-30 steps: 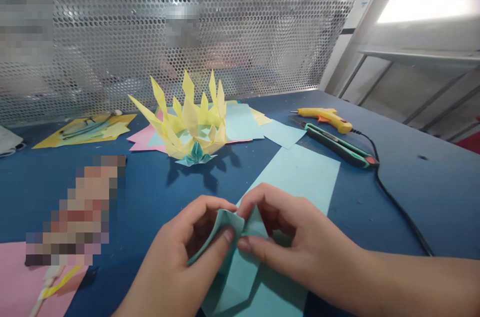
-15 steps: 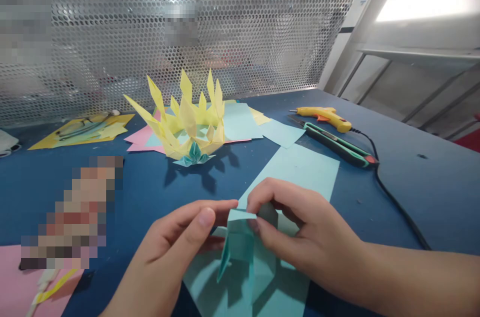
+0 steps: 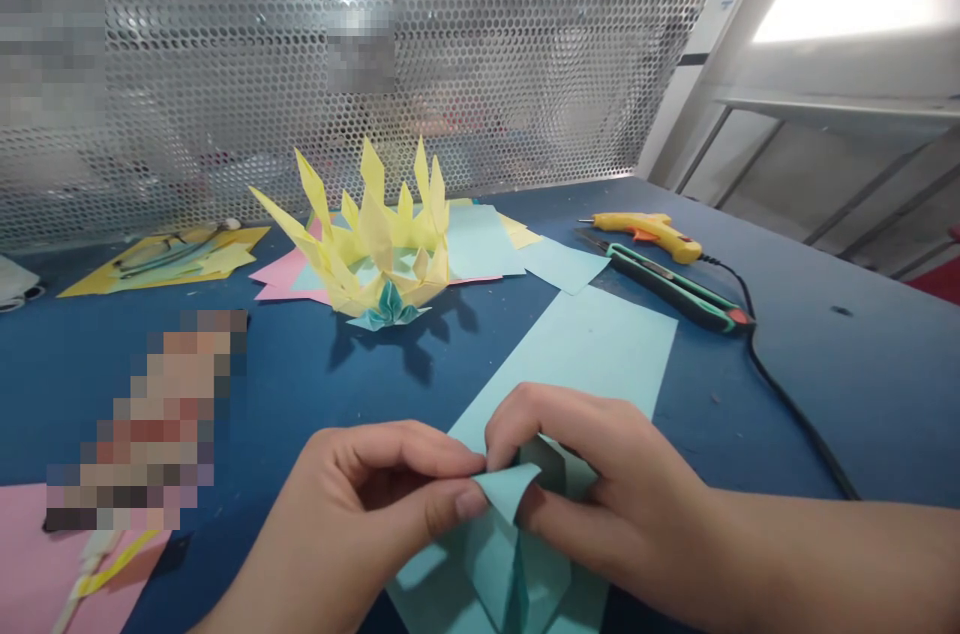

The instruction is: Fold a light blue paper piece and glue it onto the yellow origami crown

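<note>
Both my hands pinch a small folded piece of teal paper (image 3: 510, 534) just above the table, near the front edge. My left hand (image 3: 367, 514) grips its top corner between thumb and forefinger. My right hand (image 3: 592, 494) holds the same corner from the right, fingers curled round the fold. Beneath the folded piece lies a long light-teal paper strip (image 3: 592, 344) that runs away to the upper right. A yellow spiky origami flower (image 3: 375, 244) with a small teal folded piece at its base stands further back, in the middle.
Pink, teal and yellow sheets (image 3: 480, 244) lie behind the flower. A yellow glue gun (image 3: 652, 232) with a black cord and a green utility knife (image 3: 675, 289) lie at the right. Yellow paper (image 3: 165, 259) lies at the back left, pink paper (image 3: 30, 554) at the front left. A perforated metal screen stands behind.
My left thumb and forefinger have closed on the folded piece's top corner. The piece has been lowered and turned between both hands; a second ago it was bunched between them.
</note>
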`<action>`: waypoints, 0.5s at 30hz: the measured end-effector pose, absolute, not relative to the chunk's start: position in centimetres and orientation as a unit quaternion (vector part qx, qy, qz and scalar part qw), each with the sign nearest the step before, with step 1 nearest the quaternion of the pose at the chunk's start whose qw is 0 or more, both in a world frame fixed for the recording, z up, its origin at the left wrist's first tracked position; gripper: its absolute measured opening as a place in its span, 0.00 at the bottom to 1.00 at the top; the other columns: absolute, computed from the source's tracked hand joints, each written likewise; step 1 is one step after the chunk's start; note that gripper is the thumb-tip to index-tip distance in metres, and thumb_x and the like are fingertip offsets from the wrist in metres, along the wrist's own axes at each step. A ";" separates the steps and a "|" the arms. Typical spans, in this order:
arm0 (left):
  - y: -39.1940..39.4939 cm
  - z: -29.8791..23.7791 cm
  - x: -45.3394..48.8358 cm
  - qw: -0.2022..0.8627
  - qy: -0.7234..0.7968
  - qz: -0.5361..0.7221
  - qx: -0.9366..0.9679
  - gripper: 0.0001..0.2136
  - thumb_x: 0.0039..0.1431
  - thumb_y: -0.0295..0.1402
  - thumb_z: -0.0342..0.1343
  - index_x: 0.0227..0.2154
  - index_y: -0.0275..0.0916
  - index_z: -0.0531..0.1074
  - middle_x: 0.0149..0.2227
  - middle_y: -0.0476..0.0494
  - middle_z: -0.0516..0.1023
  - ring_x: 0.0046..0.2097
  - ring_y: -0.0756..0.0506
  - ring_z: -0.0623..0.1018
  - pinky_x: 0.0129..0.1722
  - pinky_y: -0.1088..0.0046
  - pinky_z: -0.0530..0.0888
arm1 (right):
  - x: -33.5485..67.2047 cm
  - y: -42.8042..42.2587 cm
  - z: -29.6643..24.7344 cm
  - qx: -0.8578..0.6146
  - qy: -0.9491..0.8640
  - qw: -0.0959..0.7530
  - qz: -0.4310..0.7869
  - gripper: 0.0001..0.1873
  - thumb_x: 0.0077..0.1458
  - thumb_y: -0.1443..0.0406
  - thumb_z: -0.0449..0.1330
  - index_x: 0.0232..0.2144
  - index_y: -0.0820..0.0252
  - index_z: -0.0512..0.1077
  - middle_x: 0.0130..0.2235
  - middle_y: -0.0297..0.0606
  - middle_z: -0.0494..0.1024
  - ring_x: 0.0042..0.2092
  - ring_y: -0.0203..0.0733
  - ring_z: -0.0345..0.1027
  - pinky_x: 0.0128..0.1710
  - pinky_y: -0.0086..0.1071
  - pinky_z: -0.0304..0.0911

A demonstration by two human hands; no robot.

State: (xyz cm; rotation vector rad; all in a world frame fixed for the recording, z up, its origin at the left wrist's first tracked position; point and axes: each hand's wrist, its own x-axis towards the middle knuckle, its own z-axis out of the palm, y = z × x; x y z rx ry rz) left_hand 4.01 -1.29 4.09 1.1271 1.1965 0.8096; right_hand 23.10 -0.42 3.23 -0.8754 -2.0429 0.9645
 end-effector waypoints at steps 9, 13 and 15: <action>-1.6 4.1 4.0 0.624 0.537 0.348 0.449 0.05 0.40 0.30 0.70 0.22 0.45 0.81 0.26 0.51 0.81 0.30 0.50 0.77 0.30 0.82 0.74 | 23.2 -0.5 3.0 -0.306 -0.799 0.378 0.353 0.12 0.49 0.77 0.53 0.33 0.55 0.66 0.32 0.30 0.75 0.33 0.31 0.69 0.35 0.23 0.65; -1.5 4.4 4.2 0.621 0.506 0.366 0.474 0.04 0.38 0.27 0.69 0.17 0.42 0.79 0.23 0.51 0.78 0.28 0.52 0.75 0.28 0.83 0.72 | 23.1 -0.8 3.0 -0.298 -0.793 0.390 0.360 0.17 0.47 0.79 0.53 0.36 0.54 0.65 0.35 0.28 0.75 0.34 0.29 0.69 0.35 0.20 0.64; -1.5 4.4 4.1 0.620 0.487 0.370 0.491 0.06 0.40 0.27 0.68 0.15 0.42 0.78 0.21 0.53 0.75 0.28 0.52 0.74 0.29 0.83 0.71 | 22.9 -0.9 3.0 -0.319 -0.776 0.398 0.372 0.20 0.45 0.79 0.54 0.38 0.53 0.65 0.34 0.26 0.74 0.33 0.28 0.68 0.32 0.20 0.63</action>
